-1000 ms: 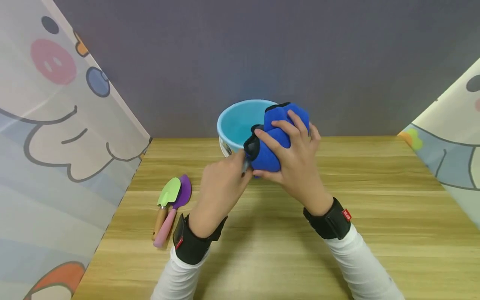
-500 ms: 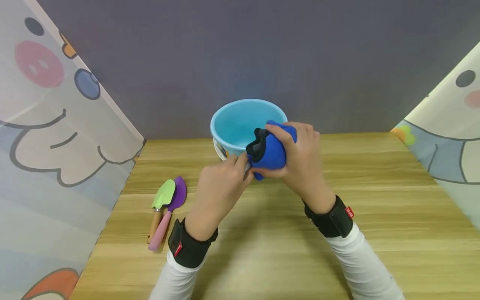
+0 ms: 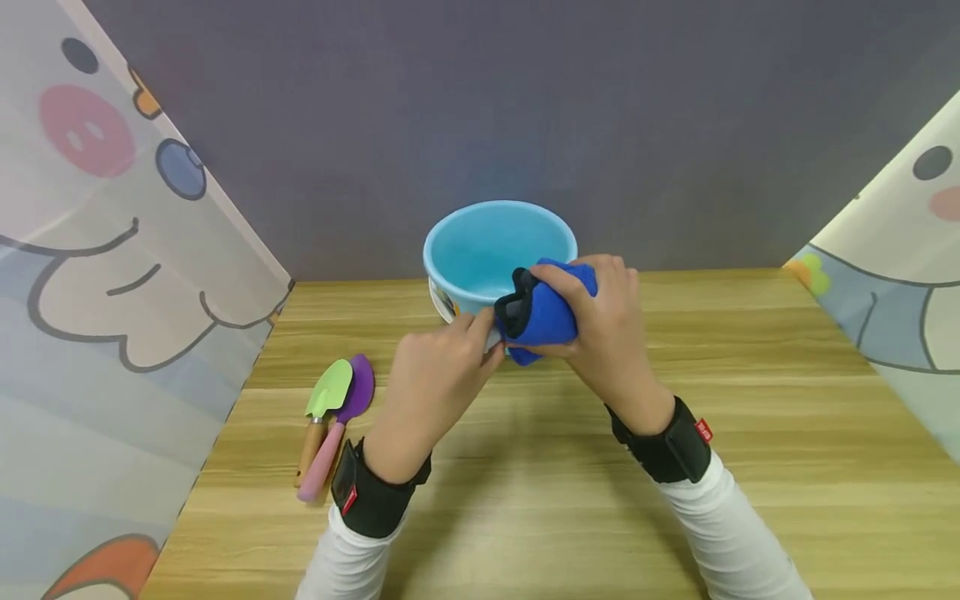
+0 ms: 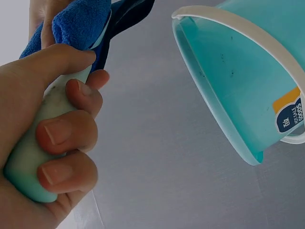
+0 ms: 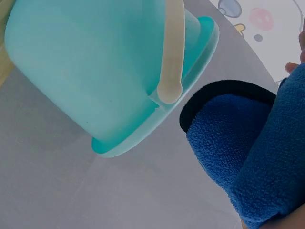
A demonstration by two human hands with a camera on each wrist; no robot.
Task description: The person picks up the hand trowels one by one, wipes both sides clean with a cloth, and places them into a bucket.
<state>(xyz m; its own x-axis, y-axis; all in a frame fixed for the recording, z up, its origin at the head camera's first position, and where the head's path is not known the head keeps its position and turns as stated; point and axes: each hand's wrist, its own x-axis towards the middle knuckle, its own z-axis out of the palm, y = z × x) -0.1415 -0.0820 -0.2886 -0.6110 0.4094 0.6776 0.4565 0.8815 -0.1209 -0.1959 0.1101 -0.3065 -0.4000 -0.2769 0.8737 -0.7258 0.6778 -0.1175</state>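
My left hand point(image 3: 442, 362) grips the pale handle point(image 4: 28, 171) of a tool, its fingers curled round it; the handle fades to teal at its end. A blue towel point(image 3: 551, 315) with black edging is folded about the tool's far end and hides it. Curled over the towel, my right hand point(image 3: 611, 321) holds it against the tool. In the right wrist view the towel's fluffy folds point(image 5: 257, 157) hang beside a light blue bucket point(image 5: 86, 62). Both hands are in front of the bucket's near rim, and the towel overlaps the rim in the head view.
The bucket point(image 3: 487, 242) stands at the back of the wooden table point(image 3: 750, 375), against a grey wall, with a white handle point(image 5: 172, 52). Two small trowels, one green point(image 3: 330, 387) and one purple point(image 3: 362, 387), lie together on the left. Cartoon-printed panels point(image 3: 150, 292) flank the table.
The spread-out towel has been gathered smaller by my right hand, which has closed in and moved slightly down and nearer. My left hand keeps its grip on the handle.
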